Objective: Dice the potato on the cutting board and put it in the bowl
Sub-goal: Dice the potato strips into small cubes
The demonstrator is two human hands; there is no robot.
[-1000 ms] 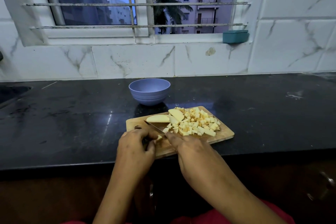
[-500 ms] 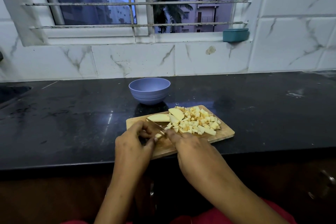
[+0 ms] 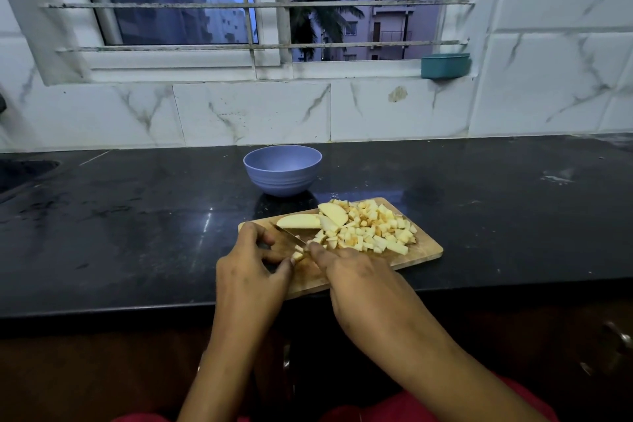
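The right hand (image 3: pixel 356 279) is curled around a knife (image 3: pixel 289 234), its blade slanting away past the fingertips. The left hand (image 3: pixel 248 271) pinches a small potato piece (image 3: pixel 297 255) against the cutting board (image 3: pixel 423 252). Diced potato (image 3: pixel 371 231) lies just beyond the right fingers; farther off, the bowl (image 3: pixel 282 169) shows nothing inside.

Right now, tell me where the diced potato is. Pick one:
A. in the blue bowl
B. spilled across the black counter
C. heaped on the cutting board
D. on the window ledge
C: the diced potato is heaped on the cutting board, while the blue bowl behind it shows no pieces.
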